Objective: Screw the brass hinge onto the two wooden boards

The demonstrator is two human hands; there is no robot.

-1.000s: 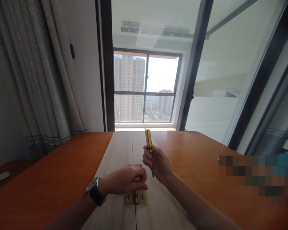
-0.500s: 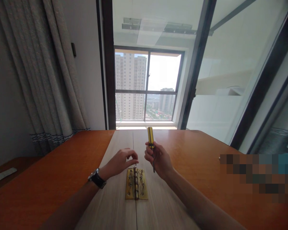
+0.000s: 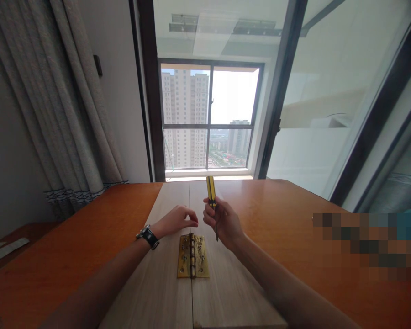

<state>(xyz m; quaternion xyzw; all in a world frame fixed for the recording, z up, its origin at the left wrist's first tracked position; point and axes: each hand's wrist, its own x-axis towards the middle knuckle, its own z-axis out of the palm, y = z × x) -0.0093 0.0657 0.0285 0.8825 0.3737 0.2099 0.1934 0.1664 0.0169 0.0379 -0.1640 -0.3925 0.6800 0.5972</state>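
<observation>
A brass hinge (image 3: pixel 183 262) lies unfolded across the seam between two pale wooden boards (image 3: pixel 226 283), with screws or holes dotting both leaves. Just beyond its far end is my left hand (image 3: pixel 180 219), wearing a black-strapped watch (image 3: pixel 148 237); thumb and forefinger are pinched together, and anything between them is too small to make out. To the right, my right hand (image 3: pixel 225 221) grips a screwdriver by the lower part of its yellow-and-black handle (image 3: pixel 211 189). The handle points up and the shaft down, above the right board, clear of the hinge.
The boards rest on an orange-brown table (image 3: pixel 277 205). A grey curtain (image 3: pixel 65 114) hangs at the left, and a glass door and window stand beyond the table. Pale strips (image 3: pixel 8 250) lie at the far left. A pixelated patch covers the right side.
The view has shifted slightly. My left hand's fingertips have moved a little right relative to the hinge, and the small dark thing under them no longer shows. My right hand still holds the screwdriver.
</observation>
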